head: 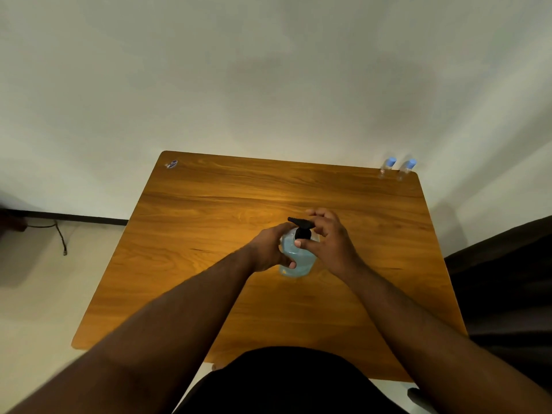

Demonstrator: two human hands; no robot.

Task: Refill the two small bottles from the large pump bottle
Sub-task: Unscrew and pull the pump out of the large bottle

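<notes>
A large clear pump bottle [301, 258] with pale blue liquid stands near the middle of the wooden table [209, 234]. Its black pump head [302, 227] points left. My left hand [270, 249] wraps around the bottle's body from the left. My right hand [324, 234] grips the black pump collar, thumb at the front and fingers behind. Two small clear bottles with blue caps, one [387, 168] beside the other [406, 170], stand upright at the table's far right corner, well away from both hands.
A small sticker [171, 164] lies at the table's far left corner. A white wall runs close behind the table. A dark chair or sofa [507, 279] stands to the right. A cable [61, 237] hangs at the floor on the left.
</notes>
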